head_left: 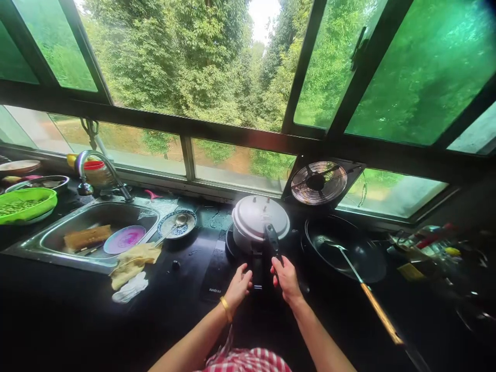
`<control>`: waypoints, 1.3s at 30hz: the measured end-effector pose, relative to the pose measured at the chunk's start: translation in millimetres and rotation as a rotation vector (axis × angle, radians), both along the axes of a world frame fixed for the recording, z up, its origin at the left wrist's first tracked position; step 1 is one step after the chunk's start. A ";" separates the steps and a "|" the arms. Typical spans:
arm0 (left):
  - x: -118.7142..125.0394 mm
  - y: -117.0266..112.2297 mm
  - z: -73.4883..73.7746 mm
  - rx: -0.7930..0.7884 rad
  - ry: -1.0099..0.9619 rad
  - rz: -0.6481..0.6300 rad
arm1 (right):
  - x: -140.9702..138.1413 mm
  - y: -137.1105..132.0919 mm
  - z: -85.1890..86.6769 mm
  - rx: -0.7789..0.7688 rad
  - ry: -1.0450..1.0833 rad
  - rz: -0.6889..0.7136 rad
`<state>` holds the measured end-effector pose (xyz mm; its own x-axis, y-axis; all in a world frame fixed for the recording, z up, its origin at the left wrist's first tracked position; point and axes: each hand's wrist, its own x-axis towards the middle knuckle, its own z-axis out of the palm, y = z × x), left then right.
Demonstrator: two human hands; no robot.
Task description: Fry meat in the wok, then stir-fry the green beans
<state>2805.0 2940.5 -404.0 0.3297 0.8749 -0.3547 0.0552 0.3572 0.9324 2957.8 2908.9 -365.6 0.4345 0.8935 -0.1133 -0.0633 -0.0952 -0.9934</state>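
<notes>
In the head view, with the pressure cooker [258,222] as the clock's centre, the lid [251,211] sits on top and the whole pot stands on a dark hob [215,279] on the black desk [176,320]. The right hand [287,279], at 5 o'clock, has its fingers wrapped around the upper handle [272,240], which belongs to the lid. The left hand [240,287], between 6 and 7 o'clock, is half open with fingers loosely curled, just beside the lower handle [257,266]; I cannot tell whether they touch, and no hold shows.

The 2 handles do not line up: the lower points to 6 o'clock, the upper nearer 5. The step in hand looks like working the lid by its handle. Any turn of it would seem to call for a firm right grip and the left hand bracing the lower handle.

A wok [344,253] lies between 3 and 4 o'clock, a patterned plate [166,225] at 9.
</notes>
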 end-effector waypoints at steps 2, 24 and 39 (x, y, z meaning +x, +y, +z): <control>10.7 -0.1 -7.5 -0.161 -0.088 -0.106 | 7.5 -0.7 -1.7 -0.001 -0.014 0.021; 16.5 -7.7 1.5 -0.289 -0.323 -0.237 | 48.0 4.8 17.8 -0.059 -0.047 0.180; 20.2 -9.6 8.9 -0.283 -0.320 -0.130 | 54.5 7.3 15.8 -0.065 0.127 0.187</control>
<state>2825.2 2930.8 -395.1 0.5625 0.7022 -0.4364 -0.1586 0.6097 0.7766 3012.2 2916.3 -349.8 0.2405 0.9463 -0.2161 -0.1629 -0.1801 -0.9701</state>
